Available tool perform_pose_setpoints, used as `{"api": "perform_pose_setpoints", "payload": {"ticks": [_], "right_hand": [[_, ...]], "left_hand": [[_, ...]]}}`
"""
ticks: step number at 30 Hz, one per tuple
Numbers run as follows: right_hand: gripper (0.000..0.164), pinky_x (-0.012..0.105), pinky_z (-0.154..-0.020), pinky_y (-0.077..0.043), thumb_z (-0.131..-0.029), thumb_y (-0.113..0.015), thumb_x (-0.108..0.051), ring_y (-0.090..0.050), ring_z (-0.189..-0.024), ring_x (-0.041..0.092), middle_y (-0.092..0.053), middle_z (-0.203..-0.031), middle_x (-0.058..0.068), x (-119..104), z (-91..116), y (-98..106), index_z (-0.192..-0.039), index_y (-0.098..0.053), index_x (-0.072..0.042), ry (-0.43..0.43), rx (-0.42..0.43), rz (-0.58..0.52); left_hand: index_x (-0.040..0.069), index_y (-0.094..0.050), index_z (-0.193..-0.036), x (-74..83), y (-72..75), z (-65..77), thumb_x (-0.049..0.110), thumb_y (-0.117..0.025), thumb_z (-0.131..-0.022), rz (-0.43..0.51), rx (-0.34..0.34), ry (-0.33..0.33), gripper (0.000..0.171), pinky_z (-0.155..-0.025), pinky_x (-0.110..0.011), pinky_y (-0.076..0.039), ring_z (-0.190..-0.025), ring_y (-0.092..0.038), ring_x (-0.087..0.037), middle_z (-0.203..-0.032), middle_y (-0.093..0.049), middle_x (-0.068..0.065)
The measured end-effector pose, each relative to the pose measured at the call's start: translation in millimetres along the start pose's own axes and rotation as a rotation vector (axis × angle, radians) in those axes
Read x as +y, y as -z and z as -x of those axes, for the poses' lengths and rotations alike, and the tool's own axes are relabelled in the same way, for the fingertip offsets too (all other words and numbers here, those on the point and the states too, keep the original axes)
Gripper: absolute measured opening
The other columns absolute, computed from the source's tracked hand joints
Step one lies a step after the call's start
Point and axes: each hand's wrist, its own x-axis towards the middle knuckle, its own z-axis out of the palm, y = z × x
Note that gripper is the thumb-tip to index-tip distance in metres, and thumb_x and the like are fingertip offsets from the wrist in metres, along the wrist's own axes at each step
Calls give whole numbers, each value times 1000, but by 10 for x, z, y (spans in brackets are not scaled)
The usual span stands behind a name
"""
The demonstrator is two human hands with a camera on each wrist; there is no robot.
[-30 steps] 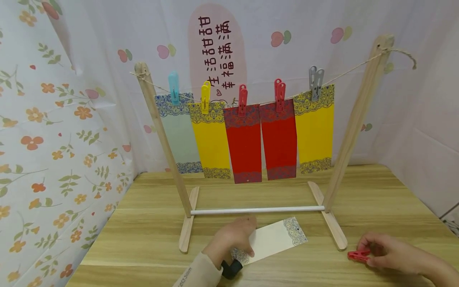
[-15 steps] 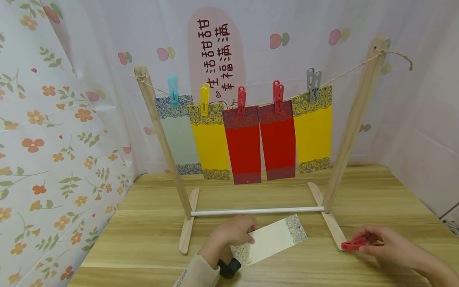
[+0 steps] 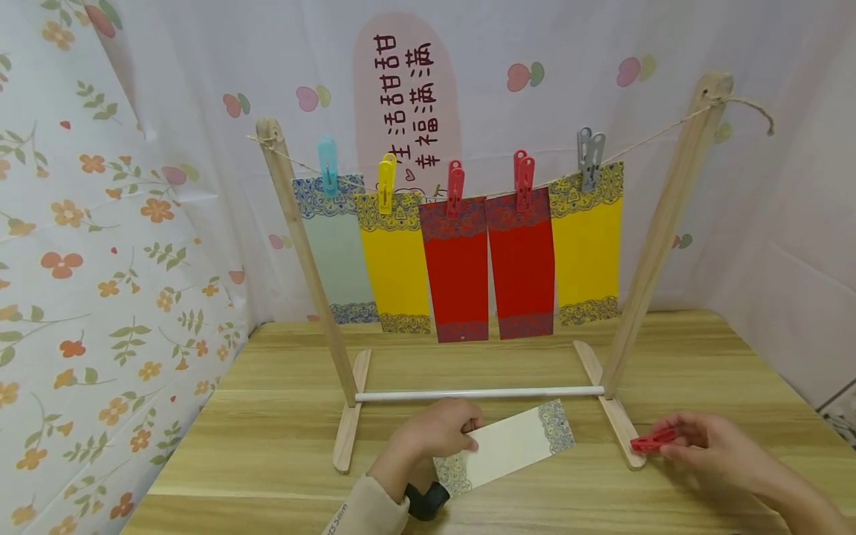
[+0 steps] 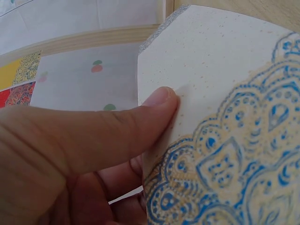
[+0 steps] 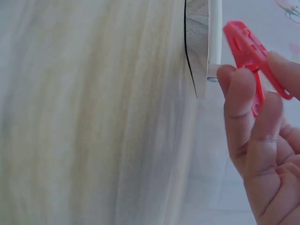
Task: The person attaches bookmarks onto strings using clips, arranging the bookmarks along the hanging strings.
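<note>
A cream card [image 3: 511, 444] with blue and gold lace bands at both ends is gripped along its edge by my left hand [image 3: 438, 429], in front of the white rod. The left wrist view shows the thumb pressed flat on the card's face [image 4: 211, 51], with curled fingers behind it. At the right, my right hand [image 3: 718, 449] pinches a red clothespin [image 3: 654, 441] by its handles, over the foot of the right post. Thumb and fingertips sit on either side of the clothespin [image 5: 246, 47] in the right wrist view.
Two wooden posts [image 3: 304, 260] carry a string. Yellow cards [image 3: 394, 267], red cards [image 3: 458, 279] and a pale green card [image 3: 337, 260] hang there from clothespins. A white rod [image 3: 478, 393] joins the posts low over the wooden table [image 3: 267, 438]. Printed curtains [image 3: 120, 282] stand behind and left.
My right hand has lifted the red clothespin from the table and carried it left and away from me to the post's foot. The cream card has shifted slightly, still in my left hand.
</note>
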Motion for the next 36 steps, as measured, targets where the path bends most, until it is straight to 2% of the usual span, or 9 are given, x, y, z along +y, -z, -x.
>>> {"api": "perform_pose_setpoints", "payload": {"ticks": [4, 11, 18, 23, 25, 28, 30, 32, 36], "right_hand": [[25, 22, -58, -51, -93, -62, 3, -61, -78, -6, -68, -93, -24, -52, -20, -10, -109, -54, 22, -30, 62, 33], [9, 23, -58, -43, -96, -61, -2, -52, -73, 0, -64, -81, -9, -166, -65, -49, -103, -65, 3, -63, 164, 104], [12, 21, -65, -49, -97, -61, -4, -59, -82, 1, -73, -92, -10, -262, -108, -25, -105, -63, 4, -136, 177, 0], [15, 14, -74, -49, -98, -57, -1, -59, -95, -6, -70, -101, -11, -279, -136, -22, -111, -61, 6, -78, 195, -2], [17, 14, -75, -49, -100, -53, 2, -61, -97, -5, -69, -104, -11, -272, -141, -12, -114, -60, 1, -36, 187, -27], [31, 16, -75, -52, -101, -47, 6, -67, -93, 2, -70, -102, -7, -265, -151, 11, -123, -59, -12, 15, 162, -95], [41, 16, -75, -52, -101, -47, 6, -68, -91, 4, -71, -99, -5, -277, -162, 26, -126, -57, -25, 23, 161, -133], [46, 16, -76, -54, -101, -47, 6, -69, -88, 5, -72, -97, -4, -301, -179, 39, -127, -55, -30, 29, 172, -169], [45, 15, -76, -54, -100, -47, 8, -69, -87, 4, -74, -100, -9, -371, -213, 63, -126, -56, -29, 51, 206, -224]], "left_hand": [[14, -52, -73, 12, 5, 1, 7, -75, -87, 9, 7, 4, 28, -62, -19, -31, -63, -32, -5, -64, -32, 8], [13, -59, -81, 48, 22, 0, 9, -75, -88, 16, 22, 1, 18, -65, -19, -34, -67, -38, -4, -67, -40, 8], [14, -48, -74, 87, 40, 3, 9, -74, -89, 48, 49, -38, 30, -62, -19, -27, -61, -29, -5, -63, -29, 7], [14, -51, -76, 104, 46, 4, 11, -73, -90, 52, 58, -52, 26, -62, -19, -28, -59, -28, -5, -61, -28, 8], [15, -54, -78, 112, 47, 4, 12, -72, -91, 61, 61, -58, 22, -63, -18, -29, -58, -29, -4, -60, -29, 8], [13, -58, -80, 128, 51, 2, 13, -72, -91, 83, 67, -70, 18, -65, -18, -30, -55, -29, -4, -58, -30, 8], [12, -62, -84, 139, 51, -3, 11, -72, -91, 108, 76, -78, 12, -65, -17, -33, -56, -33, -3, -59, -35, 9], [10, -65, -87, 150, 54, -10, 10, -72, -91, 129, 87, -84, 7, -65, -16, -36, -59, -37, -2, -62, -43, 9], [8, -70, -94, 171, 63, -25, 8, -72, -90, 153, 121, -98, 5, -67, -15, -44, -68, -46, 0, -76, -59, 8]]}}
